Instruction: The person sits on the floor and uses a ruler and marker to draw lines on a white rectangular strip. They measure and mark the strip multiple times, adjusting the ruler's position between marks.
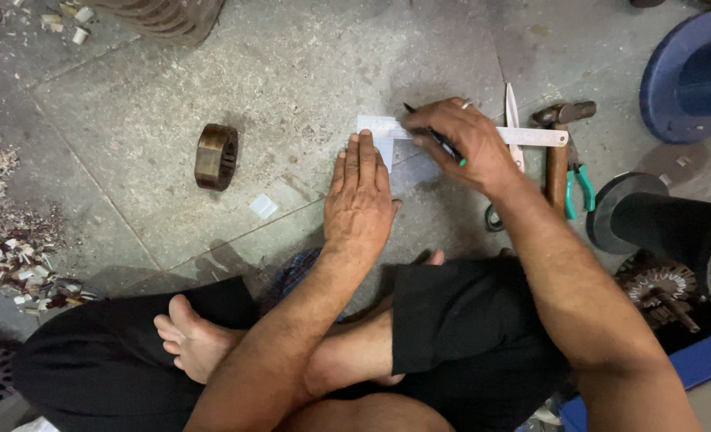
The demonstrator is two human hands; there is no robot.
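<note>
The person sits cross-legged on the stone floor (291, 88), seen from above. At centre frame the left hand (359, 196) lies flat, fingers together and extended, pressing down a white paper sheet (383, 148); its grip is closed on nothing. Just right of it, the right hand (467, 144) has its grip clamped on a dark pen with a green end (443, 144), tip down at the sheet beside a steel ruler (531, 136) that runs right from the sheet's top edge. Right of the ruler lie a pale blade (511, 112), a wooden-handled hammer (559, 140) and green-handled pliers (579, 184), close together. A brown slotted metal ring (216, 156) stands left of centre, well apart from the hands. A small clear scrap (263, 206) lies between ring and left hand. Shredded offcuts (7, 240) pile along the left edge.
</note>
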